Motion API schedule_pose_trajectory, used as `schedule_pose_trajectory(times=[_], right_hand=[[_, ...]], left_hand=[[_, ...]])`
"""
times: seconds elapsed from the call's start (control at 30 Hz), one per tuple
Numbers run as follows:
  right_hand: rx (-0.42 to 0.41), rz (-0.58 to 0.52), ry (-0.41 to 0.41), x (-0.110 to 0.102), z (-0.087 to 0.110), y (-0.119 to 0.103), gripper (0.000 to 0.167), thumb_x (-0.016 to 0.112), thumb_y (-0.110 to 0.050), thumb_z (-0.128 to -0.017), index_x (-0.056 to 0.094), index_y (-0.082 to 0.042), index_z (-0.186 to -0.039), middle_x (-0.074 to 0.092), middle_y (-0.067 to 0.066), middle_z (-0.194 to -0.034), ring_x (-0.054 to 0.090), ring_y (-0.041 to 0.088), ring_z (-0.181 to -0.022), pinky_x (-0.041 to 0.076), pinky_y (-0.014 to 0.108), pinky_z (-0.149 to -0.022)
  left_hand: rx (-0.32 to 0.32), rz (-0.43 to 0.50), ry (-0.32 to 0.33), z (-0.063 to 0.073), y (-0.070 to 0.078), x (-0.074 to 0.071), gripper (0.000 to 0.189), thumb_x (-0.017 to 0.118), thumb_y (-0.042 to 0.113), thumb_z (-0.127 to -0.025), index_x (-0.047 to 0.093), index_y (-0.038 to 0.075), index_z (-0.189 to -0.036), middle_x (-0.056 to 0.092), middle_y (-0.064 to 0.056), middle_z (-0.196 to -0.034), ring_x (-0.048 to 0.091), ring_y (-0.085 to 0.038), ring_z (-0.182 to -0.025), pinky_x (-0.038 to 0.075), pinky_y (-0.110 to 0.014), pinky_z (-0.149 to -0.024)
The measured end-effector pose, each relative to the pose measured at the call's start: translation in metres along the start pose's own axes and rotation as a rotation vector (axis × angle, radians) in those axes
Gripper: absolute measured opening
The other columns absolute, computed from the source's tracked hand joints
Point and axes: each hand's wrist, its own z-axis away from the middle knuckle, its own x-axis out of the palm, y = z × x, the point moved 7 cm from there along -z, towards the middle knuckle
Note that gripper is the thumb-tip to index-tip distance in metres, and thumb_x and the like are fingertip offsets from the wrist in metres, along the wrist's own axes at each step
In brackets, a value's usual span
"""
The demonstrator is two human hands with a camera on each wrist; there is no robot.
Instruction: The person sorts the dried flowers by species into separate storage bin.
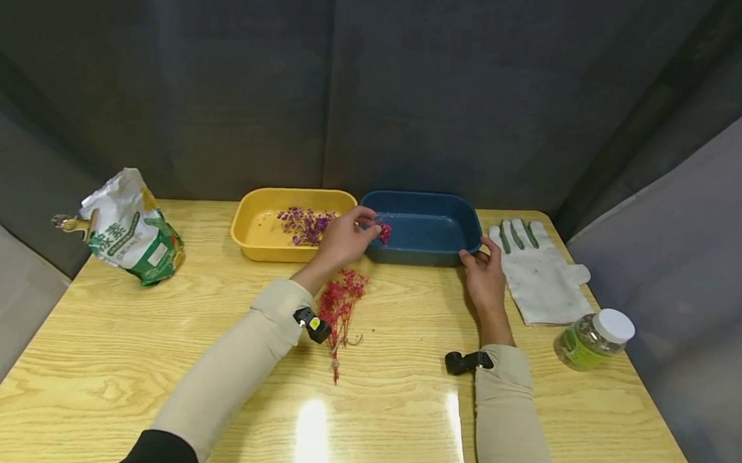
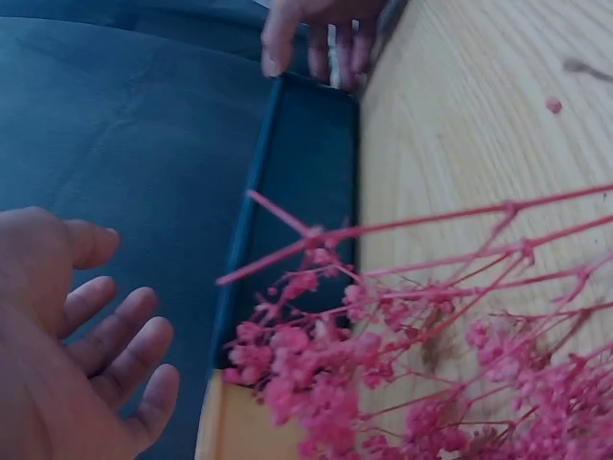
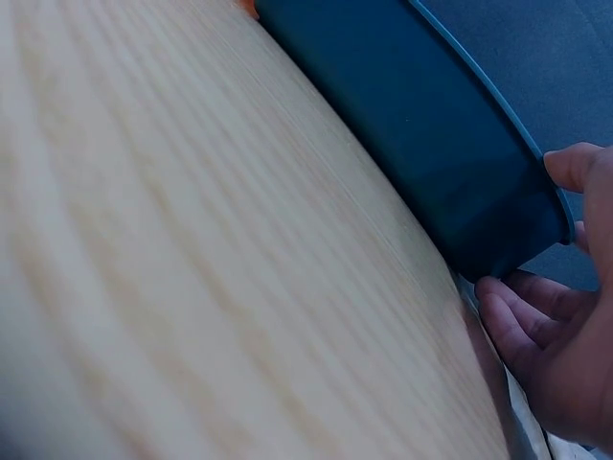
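Note:
My left hand [image 1: 344, 240] hovers over the left end of the blue bin [image 1: 420, 258]. In the left wrist view, its fingers [image 2: 124, 331] are loosely bent, apart from the thumb, with nothing visible between them. A small magenta flower cluster [image 1: 384, 233] appears inside the bin beside the fingertips. My right hand [image 1: 487, 279] grips the bin's front right corner, thumb on the rim and fingers low against the outside. A bunch of pink dried flowers [image 1: 342, 296] lies on the table under my left wrist. Purple dried flowers [image 1: 306, 226] lie in the yellow bin [image 1: 270, 252].
A clipped foil bag [image 1: 133, 236] stands at the left of the wooden table [image 1: 211, 391]. White gloves [image 1: 541, 282] lie to the right, beside a white-lidded jar [image 1: 592, 339]. A dark curtain [image 1: 328, 82] hangs behind the bins.

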Motion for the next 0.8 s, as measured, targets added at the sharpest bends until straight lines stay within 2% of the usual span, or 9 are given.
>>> schedule_pose_trajectory(times=[0.1,0.2,0.47,0.63,0.8], right_hand=[[0.002,-0.012,0.003,0.000,-0.001,0.001,0.062,0.056,-0.045,-0.095,0.030,-0.030,-0.149,0.052,0.007,-0.139,0.054,0.022,-0.126,0.043,0.038,-0.101],[0.011,-0.020,0.006,-0.001,-0.003,0.002,0.061,0.058,-0.043,-0.095,0.031,-0.032,-0.148,0.053,0.006,-0.138,0.055,0.021,-0.124,0.043,0.038,-0.100],[0.006,-0.019,0.003,0.000,-0.002,0.001,0.062,0.058,-0.046,-0.094,0.031,-0.031,-0.148,0.053,0.006,-0.136,0.054,0.021,-0.124,0.043,0.037,-0.099],[0.001,-0.016,0.006,0.001,-0.002,0.000,0.063,0.058,-0.046,-0.094,0.031,-0.030,-0.148,0.054,0.007,-0.136,0.055,0.022,-0.124,0.043,0.038,-0.100],[0.005,-0.004,0.016,0.000,-0.001,0.001,0.061,0.058,-0.044,-0.094,0.032,-0.032,-0.148,0.054,0.007,-0.136,0.054,0.023,-0.125,0.042,0.039,-0.100]], left_hand=[[0.031,0.028,0.001,0.008,0.003,-0.005,0.035,0.063,0.035,-0.094,0.058,0.021,-0.126,0.065,0.003,-0.117,0.060,-0.015,-0.100,0.050,-0.033,-0.079],[0.067,0.041,0.004,0.016,0.006,-0.010,0.037,0.063,0.034,-0.094,0.057,0.020,-0.128,0.063,0.002,-0.121,0.059,-0.020,-0.106,0.050,-0.035,-0.081],[0.143,0.037,-0.009,0.041,0.010,-0.011,0.038,0.064,0.031,-0.093,0.056,0.017,-0.128,0.061,-0.001,-0.120,0.059,-0.026,-0.107,0.051,-0.037,-0.084],[0.175,0.014,0.007,0.054,0.010,-0.011,0.040,0.066,0.032,-0.091,0.057,0.017,-0.127,0.060,-0.001,-0.119,0.057,-0.024,-0.107,0.047,-0.040,-0.091],[0.191,0.013,0.009,0.067,0.007,-0.013,0.044,0.067,0.034,-0.090,0.056,0.018,-0.130,0.059,0.000,-0.123,0.056,-0.020,-0.115,0.045,-0.042,-0.099]])
